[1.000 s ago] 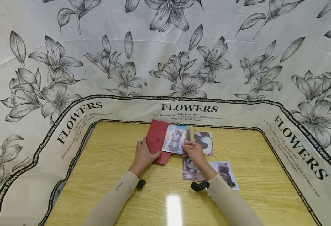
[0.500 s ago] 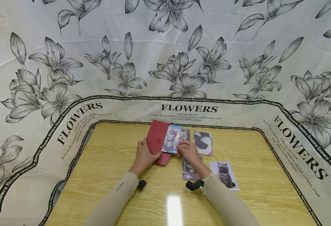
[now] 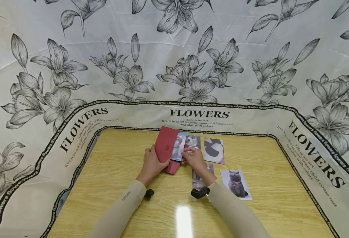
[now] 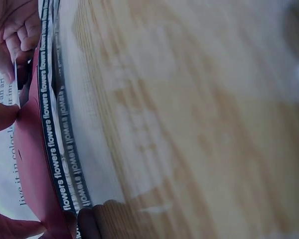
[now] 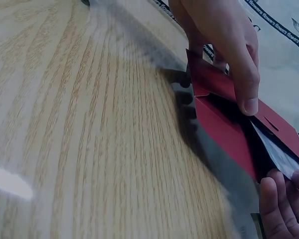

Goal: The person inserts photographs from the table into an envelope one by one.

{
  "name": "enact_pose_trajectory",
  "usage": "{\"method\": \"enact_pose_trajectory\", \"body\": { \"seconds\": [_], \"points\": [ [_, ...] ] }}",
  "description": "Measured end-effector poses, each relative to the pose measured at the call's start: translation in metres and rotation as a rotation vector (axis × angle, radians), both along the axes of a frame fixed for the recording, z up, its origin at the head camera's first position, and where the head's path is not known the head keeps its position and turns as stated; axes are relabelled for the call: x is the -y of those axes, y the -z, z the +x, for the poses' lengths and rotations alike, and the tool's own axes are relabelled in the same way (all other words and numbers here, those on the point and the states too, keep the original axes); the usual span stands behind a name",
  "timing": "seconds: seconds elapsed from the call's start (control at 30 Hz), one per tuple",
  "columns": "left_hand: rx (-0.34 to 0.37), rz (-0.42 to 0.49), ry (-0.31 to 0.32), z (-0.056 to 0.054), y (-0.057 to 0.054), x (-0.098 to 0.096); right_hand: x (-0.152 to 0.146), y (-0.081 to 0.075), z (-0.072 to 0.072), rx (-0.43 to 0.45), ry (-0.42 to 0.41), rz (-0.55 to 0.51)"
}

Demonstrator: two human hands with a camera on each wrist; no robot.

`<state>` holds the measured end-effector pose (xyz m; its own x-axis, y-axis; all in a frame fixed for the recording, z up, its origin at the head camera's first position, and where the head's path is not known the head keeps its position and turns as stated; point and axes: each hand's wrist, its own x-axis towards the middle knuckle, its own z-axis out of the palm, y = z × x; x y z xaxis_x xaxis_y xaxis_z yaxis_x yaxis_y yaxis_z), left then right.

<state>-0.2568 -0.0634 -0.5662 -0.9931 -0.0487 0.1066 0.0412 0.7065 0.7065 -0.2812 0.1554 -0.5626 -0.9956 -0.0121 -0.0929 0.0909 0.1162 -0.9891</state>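
My left hand [image 3: 152,164] grips a red paper envelope [image 3: 164,140] near the far edge of the table, thumb on its near side. A photo card of a kitten [image 3: 177,147] stands partly inside the envelope's opening on the right; its left part is hidden in there. The fingers of my right hand [image 3: 194,159] pinch the card's exposed right edge. In the right wrist view the red envelope [image 5: 224,132] gapes, with the left thumb on its upper panel and the card [image 5: 279,152] slanting into the gap. In the left wrist view the red envelope [image 4: 37,154] is seen nearly edge-on.
Right of the envelope lie a husky photo card [image 3: 193,140], a black-and-white patterned card [image 3: 214,150], a partly covered card [image 3: 198,180] under the right wrist, and a grey cat card [image 3: 237,184]. A flower-printed cloth [image 3: 127,115] walls the wooden table [image 3: 109,175].
My right hand has moved left, sliding the kitten card deeper into the envelope. More of the husky card now shows. The left hand and envelope have hardly moved.
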Motion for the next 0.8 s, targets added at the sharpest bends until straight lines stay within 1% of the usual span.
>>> {"method": "enact_pose_trajectory", "body": {
  "seconds": [0.13, 0.4, 0.53, 0.67, 0.8],
  "points": [
    [-0.002, 0.000, 0.000, 0.000, 0.001, 0.000, 0.004, -0.003, 0.000, 0.015, 0.009, 0.030],
    [-0.031, 0.008, 0.006, 0.001, -0.001, 0.000, 0.009, -0.006, -0.004, 0.035, 0.018, 0.034],
    [-0.032, 0.015, 0.008, 0.001, -0.001, 0.001, 0.013, -0.007, -0.006, 0.023, 0.013, 0.035],
    [-0.024, 0.016, 0.018, 0.000, 0.000, 0.002, 0.017, -0.008, -0.007, 0.009, 0.016, 0.044],
    [-0.020, 0.018, 0.022, -0.001, 0.003, 0.002, 0.020, -0.010, -0.006, -0.012, 0.021, 0.078]
  ]
}}
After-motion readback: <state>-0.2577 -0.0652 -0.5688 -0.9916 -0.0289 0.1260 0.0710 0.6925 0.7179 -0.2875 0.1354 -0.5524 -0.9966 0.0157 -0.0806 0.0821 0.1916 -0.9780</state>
